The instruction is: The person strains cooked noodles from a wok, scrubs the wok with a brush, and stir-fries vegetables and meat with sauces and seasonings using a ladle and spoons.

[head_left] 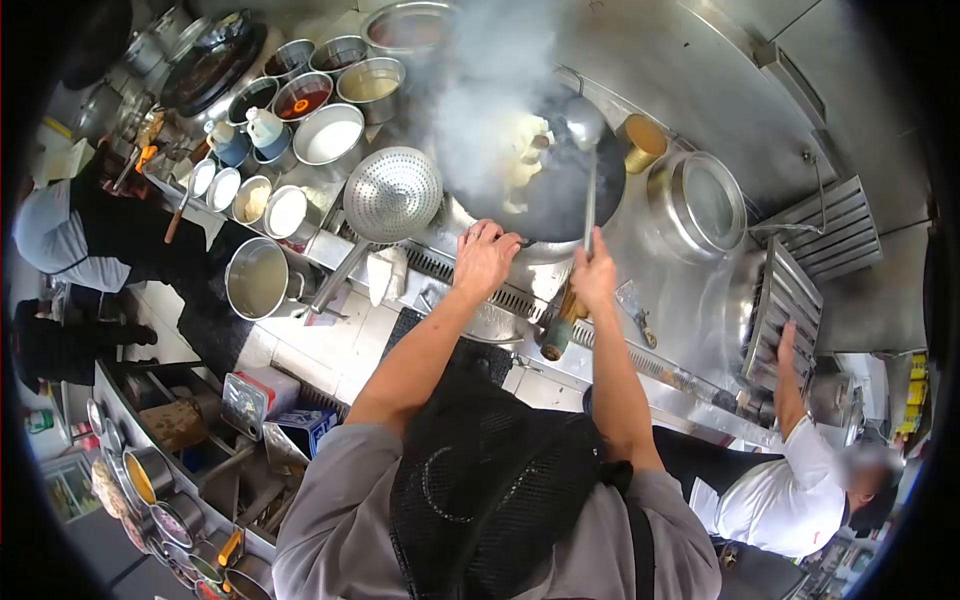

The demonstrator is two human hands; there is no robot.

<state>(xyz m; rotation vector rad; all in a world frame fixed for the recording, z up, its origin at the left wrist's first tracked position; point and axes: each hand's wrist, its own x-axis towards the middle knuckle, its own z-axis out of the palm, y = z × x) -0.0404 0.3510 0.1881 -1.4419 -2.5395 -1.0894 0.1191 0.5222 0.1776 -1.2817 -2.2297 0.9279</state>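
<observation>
A dark wok (570,205) stands on the range, with thick steam rising over its left part. Pale yellowish pieces of food (524,172) lie inside it, partly veiled by the steam. My left hand (485,260) is closed at the wok's near rim, its fingers curled over the edge. In my right hand (594,272) is the long handle of a metal ladle (583,124), gripped near its lower end. The ladle's bowl is over the wok's far right side. Left of the wok, a large perforated strainer (393,193) rests with its handle pointing toward me.
Several seasoning containers (330,133) crowd the left counter, near a metal pot (257,279). Right of the wok are a gold-coloured can (642,140) and a lidded steel pot (705,205). A person in white (790,500) reaches toward a slatted metal panel (785,315); others stand at left.
</observation>
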